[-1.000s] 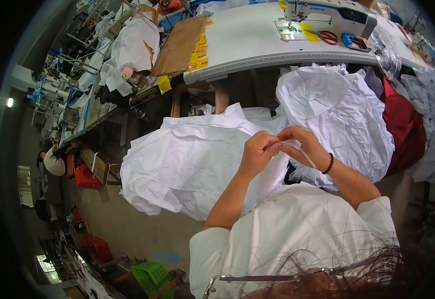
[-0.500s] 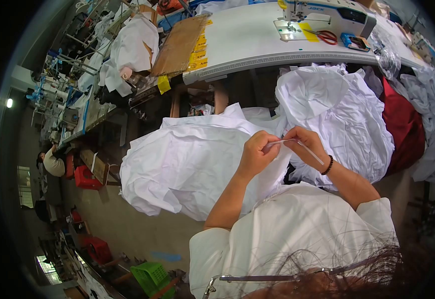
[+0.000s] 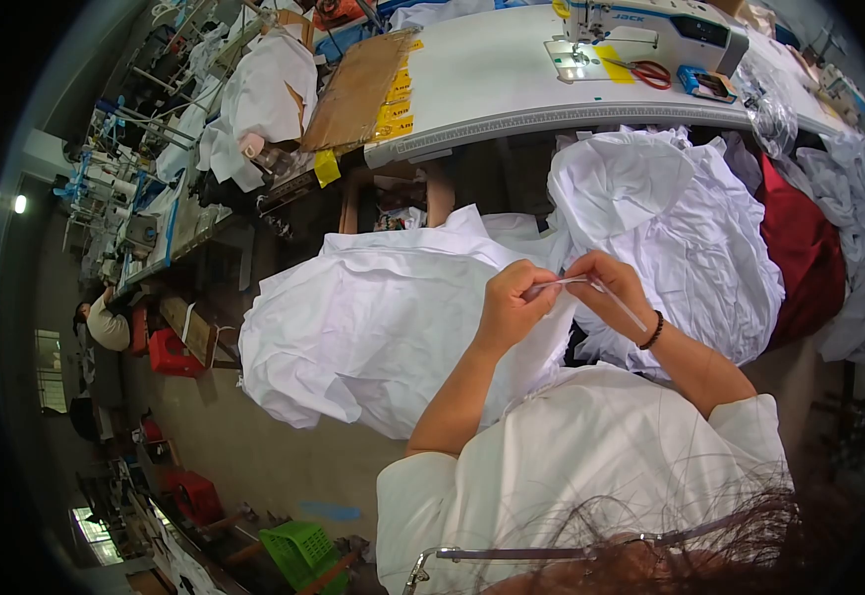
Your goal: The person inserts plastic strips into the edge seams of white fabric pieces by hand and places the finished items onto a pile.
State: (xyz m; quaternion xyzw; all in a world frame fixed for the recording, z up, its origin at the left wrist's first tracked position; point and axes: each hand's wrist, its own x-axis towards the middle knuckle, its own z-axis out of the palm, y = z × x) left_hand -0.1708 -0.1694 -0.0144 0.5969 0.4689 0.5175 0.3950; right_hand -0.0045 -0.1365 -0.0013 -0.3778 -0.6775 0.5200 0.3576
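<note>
A narrow white strip (image 3: 625, 308) runs between my two hands, with one end lying over the fingers of the right. My left hand (image 3: 514, 303) is closed, pinching the strip between thumb and forefinger. Fingertips nearly meeting it, my right hand (image 3: 611, 288) also pinches the strip; a dark beaded bracelet circles that wrist. Across my lap and to the left spreads a large piece of white fabric (image 3: 383, 307). Beyond my right hand sits a crumpled heap of white fabric (image 3: 690, 238).
Ahead stands a white sewing table (image 3: 492, 69) with a sewing machine (image 3: 670, 28), red-handled scissors (image 3: 652, 74) and a small blue box (image 3: 707, 84). Red cloth (image 3: 799, 253) hangs at the right. A green basket (image 3: 298, 553) and red stools (image 3: 173, 354) stand left; a person (image 3: 107, 325) sits farther off.
Both hands have shifted very slightly, still pinching the strip. Everything else looks the same.
</note>
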